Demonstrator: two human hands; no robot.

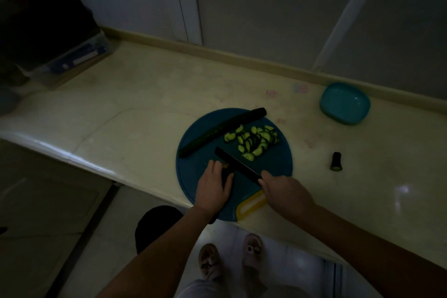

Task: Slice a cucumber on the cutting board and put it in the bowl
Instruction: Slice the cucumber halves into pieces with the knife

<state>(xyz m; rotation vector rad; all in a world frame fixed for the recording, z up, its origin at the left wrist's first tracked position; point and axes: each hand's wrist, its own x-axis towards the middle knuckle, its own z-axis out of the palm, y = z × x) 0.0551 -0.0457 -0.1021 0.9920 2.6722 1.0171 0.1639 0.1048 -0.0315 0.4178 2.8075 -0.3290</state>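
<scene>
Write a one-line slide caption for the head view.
Left hand holds a cucumber piece beside the knife in the right hand, slices heaped on the cutting board, bowl apart.

Glossy stone-like counter, smooth matt plastic cutting board, shiny plastic bowl.

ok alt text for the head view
In dim light, the left hand holds a dark cucumber piece on a round blue cutting board while the right hand grips a black knife beside it. Pale green cucumber slices and a long dark cucumber length lie behind; an empty teal bowl sits to the right.
</scene>
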